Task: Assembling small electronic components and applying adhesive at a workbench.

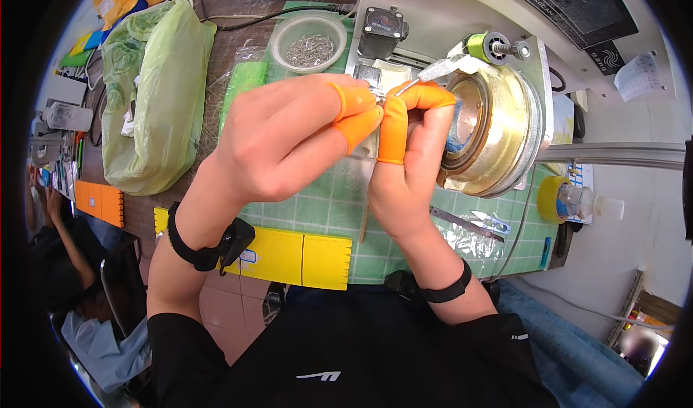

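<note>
Left hand (278,145) and right hand (406,173), fingertips in orange finger cots (393,135), pinch a small metal piece (380,98) left of the brass-coloured wheel (498,134); probably light, stiff and slippery, it suits a fine hold at its ends.

Above the green mat (317,217), the left hand (278,137) and right hand (408,173), in orange finger cots (392,134), pinch a small metal piece (380,98). At the mat's near edge lies a yellow strip (281,251).
</note>
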Available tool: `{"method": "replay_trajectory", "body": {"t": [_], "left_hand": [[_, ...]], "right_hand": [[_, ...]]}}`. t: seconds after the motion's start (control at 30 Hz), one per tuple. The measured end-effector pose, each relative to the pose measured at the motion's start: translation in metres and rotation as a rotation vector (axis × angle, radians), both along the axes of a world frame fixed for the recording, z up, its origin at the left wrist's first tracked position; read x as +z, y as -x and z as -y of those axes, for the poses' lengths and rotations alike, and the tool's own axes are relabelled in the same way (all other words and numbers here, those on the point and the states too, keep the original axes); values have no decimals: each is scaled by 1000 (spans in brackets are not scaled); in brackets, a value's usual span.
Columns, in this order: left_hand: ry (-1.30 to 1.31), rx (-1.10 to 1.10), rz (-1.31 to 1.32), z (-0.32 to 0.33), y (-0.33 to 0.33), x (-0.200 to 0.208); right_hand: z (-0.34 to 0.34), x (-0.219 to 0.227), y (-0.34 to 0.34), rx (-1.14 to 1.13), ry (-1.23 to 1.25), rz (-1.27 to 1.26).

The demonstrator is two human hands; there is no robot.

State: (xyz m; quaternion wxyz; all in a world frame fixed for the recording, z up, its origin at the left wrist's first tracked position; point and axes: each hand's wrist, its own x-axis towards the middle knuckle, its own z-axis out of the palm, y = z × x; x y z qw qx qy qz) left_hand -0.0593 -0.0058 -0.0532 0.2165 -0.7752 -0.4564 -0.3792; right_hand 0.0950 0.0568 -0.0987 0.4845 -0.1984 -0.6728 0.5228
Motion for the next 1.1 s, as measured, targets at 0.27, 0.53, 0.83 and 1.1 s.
{"method": "replay_trajectory", "body": {"t": [0.27,0.53,0.83,1.1], "left_hand": [[-26,-13,12,-3,0,-11],[-27,-21,14,-4,-2,-11],[-39,-17,41,-3,-1,-14],[235,327,271,35,-22,29]], "right_hand": [[0,-1,-2,20,49,-31],[6,-2,-6,159,430,-269],[7,-3,-3,164,462,-231],[34,35,-37,197,626,-67]]}}
